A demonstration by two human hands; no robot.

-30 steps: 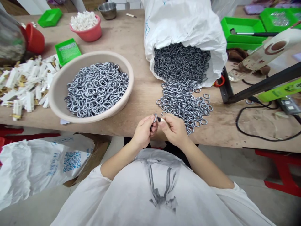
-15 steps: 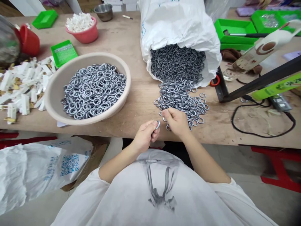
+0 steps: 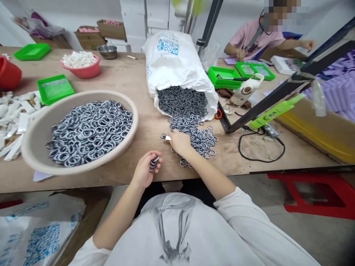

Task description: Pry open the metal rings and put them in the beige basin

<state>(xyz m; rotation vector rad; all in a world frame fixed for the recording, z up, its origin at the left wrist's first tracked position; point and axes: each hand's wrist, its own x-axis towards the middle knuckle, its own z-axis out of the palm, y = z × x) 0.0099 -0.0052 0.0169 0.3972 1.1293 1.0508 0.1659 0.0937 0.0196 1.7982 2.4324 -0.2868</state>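
My left hand (image 3: 145, 170) curls loosely around some rings (image 3: 153, 163), partly hidden by my fingers. My right hand (image 3: 180, 142) pinches a little white stick (image 3: 168, 138), one end hidden, at the left edge of the ring pile (image 3: 201, 138). A big bowl (image 3: 36, 146) of rings sits to my left. Farther back, a white bag (image 3: 177, 64) lies open.

We count one beige basin (image 3: 36, 144), one pink bowl (image 3: 85, 72), one metal bowl (image 3: 107, 52), two white sacks (image 3: 177, 70), two green trays (image 3: 31, 53) at the left, one co-worker (image 3: 249, 37), grey rings (image 3: 91, 133) too many to number.
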